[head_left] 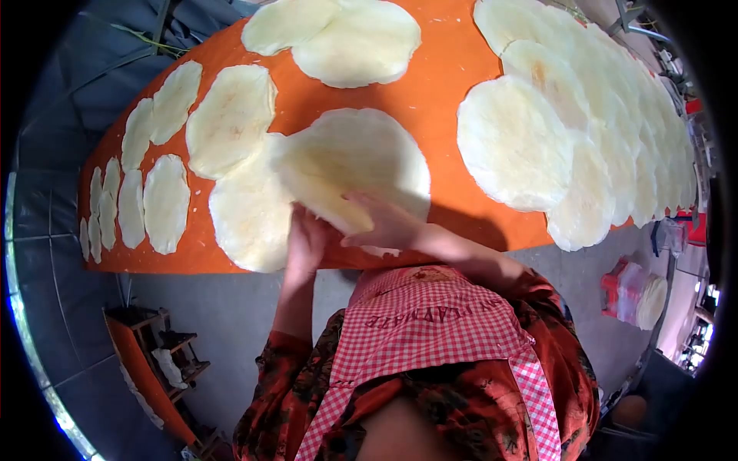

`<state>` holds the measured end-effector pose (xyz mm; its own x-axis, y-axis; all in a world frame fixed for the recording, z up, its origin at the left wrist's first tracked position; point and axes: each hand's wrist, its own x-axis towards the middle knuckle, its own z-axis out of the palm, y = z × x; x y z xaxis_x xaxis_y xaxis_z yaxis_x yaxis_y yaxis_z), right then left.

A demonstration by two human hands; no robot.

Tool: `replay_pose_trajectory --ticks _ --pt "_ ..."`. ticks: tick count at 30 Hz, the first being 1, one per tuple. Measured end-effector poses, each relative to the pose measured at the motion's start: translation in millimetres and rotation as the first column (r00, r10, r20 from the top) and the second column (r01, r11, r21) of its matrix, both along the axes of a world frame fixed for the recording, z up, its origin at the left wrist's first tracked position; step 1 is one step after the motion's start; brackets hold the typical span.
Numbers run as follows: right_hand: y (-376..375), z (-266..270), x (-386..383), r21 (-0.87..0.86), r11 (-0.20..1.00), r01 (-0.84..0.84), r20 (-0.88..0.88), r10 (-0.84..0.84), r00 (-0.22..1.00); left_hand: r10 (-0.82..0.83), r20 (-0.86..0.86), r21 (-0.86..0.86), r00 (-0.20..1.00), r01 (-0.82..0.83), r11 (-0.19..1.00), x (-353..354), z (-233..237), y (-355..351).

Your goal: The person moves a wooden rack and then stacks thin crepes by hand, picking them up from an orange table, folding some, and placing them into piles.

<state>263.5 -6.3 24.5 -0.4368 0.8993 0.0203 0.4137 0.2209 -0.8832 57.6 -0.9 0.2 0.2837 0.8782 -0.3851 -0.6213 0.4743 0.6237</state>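
Both of my hands are at the table's near edge, holding a thin, pale round flatbread [323, 188] that is tilted up and slightly blurred. My left hand [307, 234] grips its lower left edge, with the fingertips partly hidden. On the other side, my right hand [386, 223] has its fingers over the lower right edge. Directly behind the held piece lies a large round flatbread [380, 150]. Another flatbread [247, 211] lies to the left of my hands, overlapping or touching its neighbours.
The orange cloth [438, 92] covers a long table. Overlapping flatbreads [607, 100] fill its right side, and separate smaller-looking ones [165, 203] lie on the left. A wooden rack [157, 361] stands on the floor at lower left, and a red stool [619, 288] at right.
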Motion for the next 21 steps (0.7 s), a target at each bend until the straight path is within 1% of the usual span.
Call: replay_pose_trajectory --ticks 1,2,3,5,6,8,9,10,11,12,14,15,17,18,21 --pt "4.2 -1.2 -22.7 -0.024 1.000 0.012 -0.030 -0.013 0.999 -0.025 -0.034 0.047 0.999 0.026 0.999 4.0 -0.1 2.9" --pt "8.6 8.9 -32.3 -0.137 0.990 0.014 -0.025 -0.018 1.000 -0.050 -0.161 0.079 0.986 0.064 0.995 8.3 10.4 5.4" --pt "13.6 18.8 -40.7 -0.252 0.968 0.015 -0.013 -0.019 1.000 -0.026 -0.141 0.146 0.990 0.047 0.988 2.0 -14.1 10.7" --pt "15.0 1.6 -47.7 -0.296 0.943 0.153 -0.152 -0.205 0.967 -0.055 -0.157 0.035 0.986 0.061 0.998 -2.5 2.2 9.1" --pt "22.9 -6.7 -42.3 -0.359 0.931 0.067 -0.136 -0.123 0.983 -0.061 -0.161 0.032 0.985 0.067 0.997 -5.2 6.7 7.3" --pt "27.0 -8.7 -50.1 -0.527 0.844 -0.102 -0.434 -0.164 0.886 -0.087 -0.173 0.017 0.981 0.091 0.996 -11.6 10.3 2.2" --pt "23.0 -5.3 -43.0 -0.607 0.783 -0.136 -0.462 -0.208 0.862 -0.105 -0.123 0.015 0.987 0.108 0.994 -15.4 6.8 2.4" --pt "22.9 -5.2 -42.3 -0.643 0.763 0.061 -0.208 -0.251 0.945 -0.123 -0.075 0.017 0.990 0.124 0.992 -18.2 4.5 3.6" --pt "20.7 -4.7 -42.9 -0.629 0.774 0.080 -0.191 -0.253 0.948 -0.140 -0.028 0.019 0.990 0.141 0.990 -20.7 3.5 4.6" --pt "17.4 -4.0 -44.5 -0.614 0.783 0.097 -0.176 -0.256 0.951 -0.153 -0.011 0.067 0.988 0.153 0.986 -23.3 3.3 3.2" --pt "12.5 -1.6 -50.8 -0.613 0.778 0.137 -0.127 -0.268 0.955 -0.153 -0.032 0.080 0.988 0.155 0.985 -25.8 5.9 3.1" --pt "8.1 -5.2 -54.9 -0.525 0.838 0.150 -0.134 -0.255 0.957 -0.156 -0.045 0.086 0.987 0.160 0.983 -27.2 5.9 3.1" --pt "0.8 -10.5 -64.8 -0.324 0.930 0.175 -0.145 -0.231 0.962 -0.129 -0.058 0.040 0.990 0.131 0.991 -28.1 -1.1 4.3" --pt "-0.5 -10.6 -66.7 -0.229 0.956 0.185 -0.099 -0.212 0.972 -0.126 -0.061 0.028 0.990 0.128 0.991 -27.7 -3.3 5.0" --pt "2.8 -9.4 -69.7 -0.268 0.908 0.324 0.101 -0.308 0.946 -0.123 -0.045 0.022 0.991 0.124 0.992 -29.4 -5.9 7.9"
